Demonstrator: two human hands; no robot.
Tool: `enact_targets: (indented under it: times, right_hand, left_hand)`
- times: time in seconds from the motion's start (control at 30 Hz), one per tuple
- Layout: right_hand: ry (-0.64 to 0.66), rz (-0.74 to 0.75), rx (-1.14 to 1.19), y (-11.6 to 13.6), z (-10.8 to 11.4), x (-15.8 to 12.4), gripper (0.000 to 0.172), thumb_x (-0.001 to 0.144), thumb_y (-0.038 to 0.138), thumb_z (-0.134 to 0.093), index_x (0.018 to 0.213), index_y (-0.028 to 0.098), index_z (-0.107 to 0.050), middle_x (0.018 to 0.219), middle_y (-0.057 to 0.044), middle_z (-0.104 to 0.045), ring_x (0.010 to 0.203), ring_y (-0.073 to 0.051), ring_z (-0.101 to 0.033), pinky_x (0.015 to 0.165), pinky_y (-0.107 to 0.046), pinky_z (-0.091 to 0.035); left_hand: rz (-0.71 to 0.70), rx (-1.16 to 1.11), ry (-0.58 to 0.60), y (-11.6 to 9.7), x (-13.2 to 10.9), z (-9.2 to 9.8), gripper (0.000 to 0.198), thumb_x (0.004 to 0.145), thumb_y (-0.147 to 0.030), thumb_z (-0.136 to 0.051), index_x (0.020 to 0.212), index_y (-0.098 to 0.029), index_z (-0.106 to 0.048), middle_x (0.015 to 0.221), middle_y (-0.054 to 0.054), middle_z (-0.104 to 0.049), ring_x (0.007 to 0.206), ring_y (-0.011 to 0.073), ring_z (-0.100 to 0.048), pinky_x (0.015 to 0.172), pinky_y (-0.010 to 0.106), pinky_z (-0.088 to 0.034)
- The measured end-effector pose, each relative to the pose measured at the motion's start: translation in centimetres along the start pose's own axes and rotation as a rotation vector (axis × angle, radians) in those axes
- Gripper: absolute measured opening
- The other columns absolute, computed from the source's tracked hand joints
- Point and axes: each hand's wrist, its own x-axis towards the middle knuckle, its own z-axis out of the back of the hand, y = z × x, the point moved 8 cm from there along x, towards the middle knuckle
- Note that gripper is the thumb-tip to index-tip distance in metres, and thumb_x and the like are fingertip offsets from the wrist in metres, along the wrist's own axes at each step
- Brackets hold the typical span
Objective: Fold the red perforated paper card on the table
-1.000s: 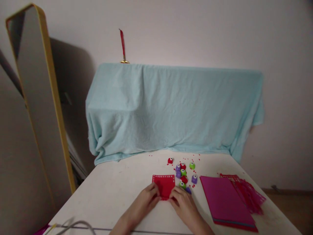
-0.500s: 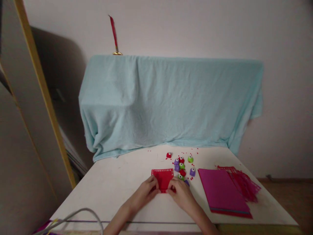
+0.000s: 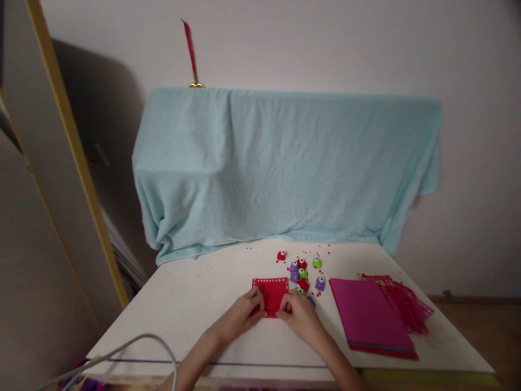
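Observation:
A small red sheet [image 3: 273, 296] lies on the table, with a row of punched holes along its far edge and some holes down the sides. My left hand [image 3: 245, 310] pinches its near left corner between thumb and fingers. At the near right corner, my right hand [image 3: 300, 315] grips it the same way, fingers curled. The near edge looks folded or rolled between the thumbs. Just beyond my right hand sit several small one-eyed figures in red, purple and green, among them a purple figure [image 3: 320, 283] and a green one [image 3: 317, 262].
Coloured sheets [image 3: 370, 315], magenta on top, are stacked at the right beside punched red scraps [image 3: 407, 304]. Tiny red bits dot the white table [image 3: 203, 293]. A light blue cloth [image 3: 285, 168] drapes over something behind. A grey cable [image 3: 142, 336] loops at the front left.
Both hands stay on the near corners of the red sheet, with only slight finger movement. The whole view has shifted a little.

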Motion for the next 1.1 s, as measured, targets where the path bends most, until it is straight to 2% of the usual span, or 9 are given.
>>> enact_targets:
  times: [0.27,0.33,0.43,0.53,0.67,0.77,0.83,0.9,1.1]
  right_hand:
    - [-0.003,-0.001,-0.012,-0.4,-0.4,-0.1,0.002,0.073,0.017,-0.064,0.074,0.018,-0.061,0.079,0.001,-0.058,0.071,-0.011,-0.052,0.067,-0.025,-0.033]
    - [-0.013,0.003,-0.012,-0.6,-0.5,-0.1,0.003,0.074,0.017,-0.063,0.075,0.018,-0.061,0.081,0.002,-0.058,0.072,-0.012,-0.052,0.067,-0.025,-0.033]
    - [-0.03,0.005,-0.013,-0.8,-0.7,-0.1,0.003,0.074,0.018,-0.063,0.076,0.019,-0.061,0.082,0.002,-0.058,0.075,-0.012,-0.052,0.068,-0.025,-0.033]
    - [-0.04,0.01,-0.018,-0.6,-0.7,-0.2,0.004,0.075,0.017,-0.063,0.077,0.019,-0.059,0.083,0.002,-0.057,0.077,-0.013,-0.053,0.07,-0.026,-0.034]
    - [-0.059,0.026,-0.053,0.1,-0.6,-0.6,0.005,0.078,0.016,-0.062,0.078,0.018,-0.057,0.085,0.001,-0.057,0.081,-0.015,-0.054,0.072,-0.028,-0.038]
    - [-0.145,0.156,-0.162,1.2,-0.5,-1.8,0.02,0.083,0.015,-0.059,0.102,0.022,-0.06,0.105,-0.002,-0.058,0.098,-0.019,-0.053,0.084,-0.032,-0.041]
    - [-0.209,0.386,-0.274,2.7,-0.6,-3.2,0.031,0.088,0.012,-0.051,0.116,0.025,-0.058,0.127,-0.002,-0.052,0.116,-0.02,-0.046,0.099,-0.038,-0.037]
    - [-0.246,0.557,-0.341,3.7,-0.7,-4.8,0.031,0.091,0.012,-0.047,0.117,0.025,-0.059,0.138,0.002,-0.046,0.124,-0.02,-0.041,0.109,-0.041,-0.029]
    - [-0.081,0.567,-0.429,4.6,0.5,-6.1,0.037,0.093,0.026,-0.045,0.128,0.023,-0.057,0.153,0.004,-0.025,0.138,-0.02,-0.028,0.116,-0.043,-0.023]
  left_hand:
    - [-0.005,0.056,0.017,-0.3,0.0,0.0,0.008,0.088,-0.022,-0.053,0.087,-0.014,-0.051,0.1,0.005,-0.049,0.085,0.0127,-0.048,0.075,0.023,-0.038]
    - [-0.007,0.061,0.008,-0.8,-0.2,0.1,0.008,0.089,-0.022,-0.051,0.094,-0.016,-0.052,0.103,0.005,-0.05,0.088,0.0128,-0.048,0.077,0.024,-0.039]
    - [-0.091,0.107,-0.004,-2.1,-0.7,0.1,0.02,0.094,-0.021,-0.045,0.111,-0.023,-0.056,0.114,0.004,-0.049,0.1,0.0134,-0.048,0.086,0.025,-0.039]
    - [-0.176,0.171,0.017,-2.9,-1.3,-0.2,0.029,0.097,-0.021,-0.041,0.115,-0.03,-0.061,0.119,0.003,-0.049,0.107,0.0135,-0.047,0.092,0.026,-0.038]
    - [-0.206,0.25,0.053,-3.0,-1.8,-0.4,0.039,0.093,-0.012,-0.042,0.122,-0.031,-0.06,0.126,0.003,-0.046,0.112,0.0147,-0.045,0.097,0.028,-0.037]
    - [-0.2,0.341,0.077,-3.3,-2.0,-0.2,0.041,0.091,-0.011,-0.043,0.124,-0.03,-0.059,0.133,0.004,-0.041,0.116,0.0178,-0.043,0.099,0.031,-0.036]
    - [-0.193,0.421,0.096,-3.7,-2.1,0.0,0.041,0.091,-0.014,-0.046,0.126,-0.031,-0.057,0.136,0.005,-0.038,0.117,0.0206,-0.042,0.099,0.035,-0.035]
    - [-0.2,0.473,0.113,-4.1,-2.2,0.2,0.045,0.088,-0.013,-0.049,0.129,-0.032,-0.055,0.136,0.007,-0.037,0.118,0.0231,-0.04,0.099,0.038,-0.035]
    - [-0.233,0.521,0.06,-5.2,-2.5,0.9,0.047,0.089,-0.012,-0.045,0.131,-0.031,-0.055,0.144,0.008,-0.03,0.132,0.0242,-0.03,0.11,0.044,-0.026]
